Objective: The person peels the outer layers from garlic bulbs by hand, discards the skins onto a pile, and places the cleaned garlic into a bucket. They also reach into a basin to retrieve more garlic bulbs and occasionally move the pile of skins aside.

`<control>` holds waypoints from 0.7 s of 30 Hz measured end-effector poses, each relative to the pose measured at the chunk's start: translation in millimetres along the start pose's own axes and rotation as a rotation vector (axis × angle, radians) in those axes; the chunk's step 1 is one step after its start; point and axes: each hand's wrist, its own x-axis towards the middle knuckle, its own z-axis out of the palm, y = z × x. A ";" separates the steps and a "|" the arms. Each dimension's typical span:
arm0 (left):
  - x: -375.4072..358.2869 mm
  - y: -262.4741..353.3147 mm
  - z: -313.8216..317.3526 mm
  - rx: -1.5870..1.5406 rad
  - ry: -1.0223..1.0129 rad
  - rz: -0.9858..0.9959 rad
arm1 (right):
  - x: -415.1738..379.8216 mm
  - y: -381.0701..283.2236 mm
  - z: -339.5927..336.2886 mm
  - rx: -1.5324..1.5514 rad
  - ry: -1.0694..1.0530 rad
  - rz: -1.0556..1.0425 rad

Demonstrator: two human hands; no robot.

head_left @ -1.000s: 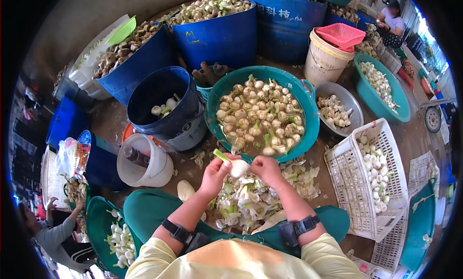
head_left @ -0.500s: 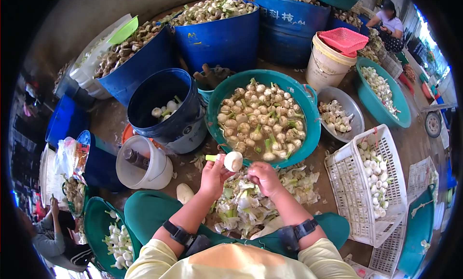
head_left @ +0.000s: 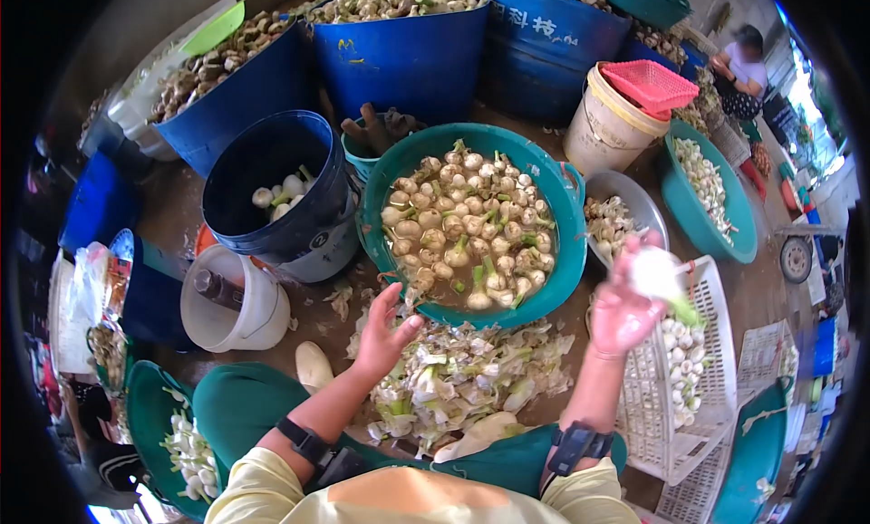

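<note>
A peeled white garlic bulb [head_left: 654, 274] with a green stem is at the fingers of my right hand [head_left: 621, 314], above the near side of the white plastic crate [head_left: 718, 379]. Motion blurs the bulb and fingertips. My left hand [head_left: 384, 332] is open, fingers apart and holding nothing, just below the rim of the green basin [head_left: 373, 243]. In the basin, several unpeeled garlic bulbs [head_left: 467, 211] lie in brownish water. Peeled bulbs [head_left: 681, 365] fill part of the crate. Below my hands spreads a heap of peelings [head_left: 471, 370].
A dark blue bucket [head_left: 317, 243] and a white bucket [head_left: 240, 320] stand left of the basin. To its right sit a metal bowl [head_left: 648, 202] and a beige bucket [head_left: 605, 130]. Large blue barrels [head_left: 394, 67] line the back. Another person [head_left: 745, 71] sits at the far right.
My right hand has swung right with the garlic bulb, from near the basin to the crate. My left hand has let go of the bulb and opened. The view has shifted slightly.
</note>
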 end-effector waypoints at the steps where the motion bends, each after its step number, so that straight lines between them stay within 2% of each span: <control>1: 1.7 -2.9 -0.1 -0.032 0.009 -0.038 | 5.4 -3.7 -21.1 -0.094 0.070 -0.009; 3: 2.6 -9.6 1.2 -0.042 -0.012 -0.063 | 20.6 7.6 -75.7 -0.275 0.206 -0.042; 4: 2.8 -13.1 2.2 -0.030 -0.043 -0.088 | 31.8 37.5 -112.4 -0.582 0.438 0.201; 5: 2.4 -17.6 4.0 -0.069 -0.066 -0.083 | 33.9 67.7 -136.6 -0.964 0.395 0.409; 6: 2.1 -23.5 4.8 -0.112 -0.094 -0.125 | 34.1 113.9 -184.8 -1.206 0.263 0.470; 7: 3.0 -28.3 3.9 -0.153 -0.119 -0.165 | 38.8 145.7 -200.9 -1.729 0.145 0.754; 8: 2.8 -20.1 4.9 -0.073 -0.104 -0.140 | 38.0 164.5 -174.6 -2.125 0.110 0.836; 9: 2.3 -15.9 5.6 -0.050 -0.104 -0.135 | 33.0 181.9 -174.8 -2.199 0.137 0.878; 10: 2.5 -16.0 7.7 -0.052 -0.117 -0.132 | 30.6 196.8 -189.1 -2.236 0.060 0.937; 11: 1.9 -16.2 8.5 -0.051 -0.136 -0.131 | 31.5 208.0 -202.4 -2.263 0.069 0.941; 14: 4.9 -14.4 5.3 0.048 -0.200 -0.078 | 41.1 194.9 -171.6 -2.216 0.094 0.897; 16: 5.8 -9.3 2.4 0.081 -0.233 -0.092 | 39.6 179.1 -166.3 -2.138 0.038 0.683; 17: 9.5 -5.7 2.1 0.197 -0.207 -0.065 | 34.0 174.1 -170.0 -1.984 0.045 0.600; 19: 3.8 -3.1 10.5 0.309 -0.192 -0.052 | 12.4 162.1 -133.3 -1.066 0.252 0.825; 21: -3.9 -3.5 26.2 0.321 0.012 0.190 | -9.7 155.7 -80.6 -0.628 0.322 0.890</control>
